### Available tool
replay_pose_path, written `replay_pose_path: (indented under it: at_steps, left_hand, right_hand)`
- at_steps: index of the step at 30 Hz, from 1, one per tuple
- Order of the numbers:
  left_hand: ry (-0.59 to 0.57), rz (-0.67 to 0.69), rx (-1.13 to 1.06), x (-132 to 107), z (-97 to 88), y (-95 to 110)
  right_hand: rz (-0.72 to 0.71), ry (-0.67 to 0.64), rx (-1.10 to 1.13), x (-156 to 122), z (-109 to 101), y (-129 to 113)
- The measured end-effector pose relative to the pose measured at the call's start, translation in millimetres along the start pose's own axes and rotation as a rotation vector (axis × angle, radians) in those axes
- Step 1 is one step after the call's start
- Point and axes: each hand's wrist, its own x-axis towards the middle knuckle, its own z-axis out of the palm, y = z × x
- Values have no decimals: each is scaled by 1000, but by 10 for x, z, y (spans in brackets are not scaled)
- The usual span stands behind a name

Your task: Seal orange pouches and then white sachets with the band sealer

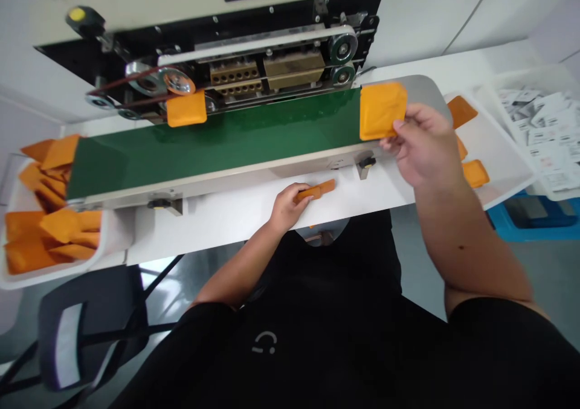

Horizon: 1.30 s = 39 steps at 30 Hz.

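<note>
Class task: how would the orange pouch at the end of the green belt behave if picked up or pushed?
The orange pouch looks light and rather floppy: the right hand pinches just its edge. Being flat, it would probably slide, not roll, on the green belt. Its glossy film may prove slippery.

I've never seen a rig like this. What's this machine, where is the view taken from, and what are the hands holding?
This view comes from a camera on the person's head, looking down. The machine looks like a band sealer, with a green conveyor belt. A flat orange pouch lies on the belt. The right hand holds a square orange pouch at the belt's end. The left hand grips a narrow orange pouch. White trays at both ends hold more orange pouches; printed white papers lie beyond.
</note>
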Motion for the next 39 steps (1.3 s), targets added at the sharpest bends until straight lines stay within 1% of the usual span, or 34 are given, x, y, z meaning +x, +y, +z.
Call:
replay_pose_path:
  at_steps: [2,4,6,8,10,13,15,17,21,23,25,27,29,31,33,35,37,39]
  left_hand:
    - [-8,40,5,10,-2,5]
    - [-8,55,13,17,-4,9]
    - [-2,56,15,22,-7,10]
    - [-5,53,10,26,-11,11]
    - [-14,49,8,29,-15,13]
    - [-26,48,4,28,-19,15]
    - [-26,43,3,24,-20,17]
    - [-23,35,2,21,-20,20]
    - [-31,37,-6,20,-17,31]
    - [-38,47,-12,22,-14,34]
    - [-39,56,-18,24,-12,31]
    - [-39,61,-21,25,-13,26]
    - [-39,61,-14,26,-16,20]
    - [-36,59,-3,26,-19,14]
    - [-31,57,6,26,-20,9]
    - [-25,54,10,24,-18,3]
    - [-17,49,11,20,-16,0]
    - [-14,43,7,14,-16,3]
  right_hand:
    - [48,15,-39,342,-59,-122]
    - [88,18,-87,633,-82,-163]
    - [123,-10,-124,848,-59,-152]
    - [160,-13,-135,983,21,-126]
    - [199,5,-137,1051,148,-108]
    - [243,23,-150,1083,344,-92]
    - [248,7,-153,1088,395,-64]
    - [227,-16,-147,1095,337,-19]
    - [109,-55,-142,1144,-15,55]
    - [60,-32,-134,1192,-164,67]
    - [65,21,-113,1247,-210,90]
    - [80,18,-73,1305,-147,148]
    - [73,-63,-18,1366,-6,235]
    - [96,-133,13,1419,171,316]
    - [150,-135,13,1425,347,348]
    - [147,-125,-8,1323,498,311]
    - [63,-116,-42,1055,606,225]
    - [-57,-83,-110,621,657,153]
